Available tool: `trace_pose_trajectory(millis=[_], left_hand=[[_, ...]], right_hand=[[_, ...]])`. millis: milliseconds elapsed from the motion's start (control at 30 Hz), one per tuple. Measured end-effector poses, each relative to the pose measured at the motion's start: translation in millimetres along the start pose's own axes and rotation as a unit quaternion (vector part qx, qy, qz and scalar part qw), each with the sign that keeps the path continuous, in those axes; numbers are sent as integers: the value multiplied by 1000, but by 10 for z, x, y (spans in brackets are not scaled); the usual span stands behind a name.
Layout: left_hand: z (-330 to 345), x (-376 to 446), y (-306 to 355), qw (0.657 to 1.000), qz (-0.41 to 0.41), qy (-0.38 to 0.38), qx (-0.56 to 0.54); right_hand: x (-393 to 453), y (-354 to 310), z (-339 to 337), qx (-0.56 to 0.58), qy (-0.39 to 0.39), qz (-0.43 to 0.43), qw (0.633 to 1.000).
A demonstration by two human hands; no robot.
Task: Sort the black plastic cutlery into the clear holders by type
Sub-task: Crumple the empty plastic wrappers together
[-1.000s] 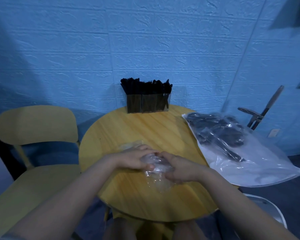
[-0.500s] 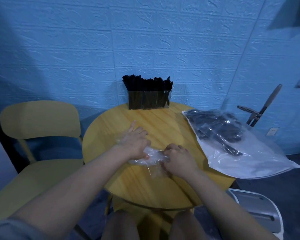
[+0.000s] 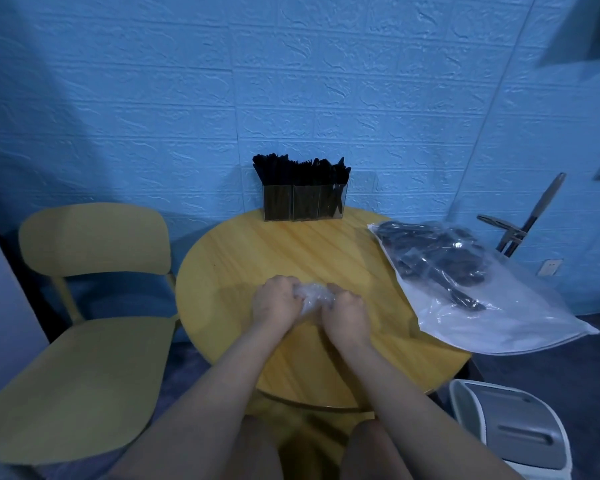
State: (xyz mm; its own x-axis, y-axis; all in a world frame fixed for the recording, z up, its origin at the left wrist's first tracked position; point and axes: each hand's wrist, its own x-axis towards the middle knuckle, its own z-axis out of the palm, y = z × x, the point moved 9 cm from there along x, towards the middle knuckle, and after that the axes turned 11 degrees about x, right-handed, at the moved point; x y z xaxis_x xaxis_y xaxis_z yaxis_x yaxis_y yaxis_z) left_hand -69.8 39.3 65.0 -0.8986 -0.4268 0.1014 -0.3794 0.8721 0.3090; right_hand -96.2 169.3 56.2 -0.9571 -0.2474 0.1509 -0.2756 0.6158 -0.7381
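The left hand [image 3: 277, 299] and the right hand [image 3: 347, 315] sit close together near the middle of the round yellow table [image 3: 243, 258], both with fingers curled around a crumpled piece of clear plastic wrap [image 3: 315, 295] that bulges between them; each hand grips one side of it, knuckles up. Whether anything lies inside the wrap cannot be told. At 12 o'clock from the hands, at the table's far edge against the blue brick-patterned wall [image 3: 291, 81], stands the clear holder [image 3: 303, 201], split into three compartments side by side, each packed with upright black plastic cutlery [image 3: 300, 169] whose tops stick out above the rim; the types in each compartment are too dark to tell apart. At about 2 o'clock, on the table's right edge and hanging over it, lies a large clear plastic bag [image 3: 482, 320] with a loose heap of black cutlery [image 3: 433, 258] inside its far end. A yellow chair [image 3: 94, 237] stands at 9 o'clock beside the table, and a grey-lidded white bin [image 3: 510, 431] sits on the floor at 4 o'clock. A metal-handled tool [image 3: 530, 216] leans against the wall behind the bag.
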Motion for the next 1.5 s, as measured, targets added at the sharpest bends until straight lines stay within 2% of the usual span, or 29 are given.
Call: trace_pose_trajectory(millis=[100,167,267,333,433,500,567,600,700,800,900,967,1033,1067,1200,1267,1367,1433,1500], left_hand=[[19,10,-47,998,-44,-25,-21],[34,33,-42,998,-43,-43,-20],[-10,25,44,998,-3,-60,-28],[-1,-14,106,993,35,-105,-38],[94,-121,147,970,87,-209,-85],[161,-174,141,951,116,-261,-121],[182,-198,168,948,139,-262,-114],[212,-186,172,955,141,-250,-76],[273,-166,231,969,139,-200,36],[258,-185,227,983,90,-152,51],[235,-185,240,989,84,-109,51],[205,-185,240,990,104,-87,33],[168,-183,226,988,133,-75,-2],[150,-179,215,987,144,-71,-20],[151,-200,239,976,207,-69,-19],[151,-236,225,970,235,-54,-27],[96,-274,137,975,221,-14,-8],[95,-288,59,978,206,-15,30],[105,-315,44,974,222,-40,-12]], right_hand=[[-172,-20,156,123,-41,11,992],[-268,-87,164,176,-56,6,983],[-290,-92,217,197,-109,29,974],[-305,-91,264,229,-139,70,961],[-335,-32,296,350,-138,165,912],[-328,-19,248,442,-135,180,868],[-271,11,180,494,-130,172,842],[-256,-2,145,502,-132,164,839],[-271,-32,132,460,-178,153,856],[-294,-28,98,350,-261,132,890],[-258,1,22,214,-329,81,916],[-73,27,-144,66,-275,-4,959],[85,-20,-339,-23,-187,-95,977],[130,-44,-358,-38,-177,-132,974],[82,-64,-68,-71,-271,-192,941],[28,-62,-10,-61,-253,-235,937],[-57,-34,-42,-48,-205,-274,938],[-103,-59,-72,-55,-174,-292,939],[-133,-94,-90,-51,-159,-299,939]])
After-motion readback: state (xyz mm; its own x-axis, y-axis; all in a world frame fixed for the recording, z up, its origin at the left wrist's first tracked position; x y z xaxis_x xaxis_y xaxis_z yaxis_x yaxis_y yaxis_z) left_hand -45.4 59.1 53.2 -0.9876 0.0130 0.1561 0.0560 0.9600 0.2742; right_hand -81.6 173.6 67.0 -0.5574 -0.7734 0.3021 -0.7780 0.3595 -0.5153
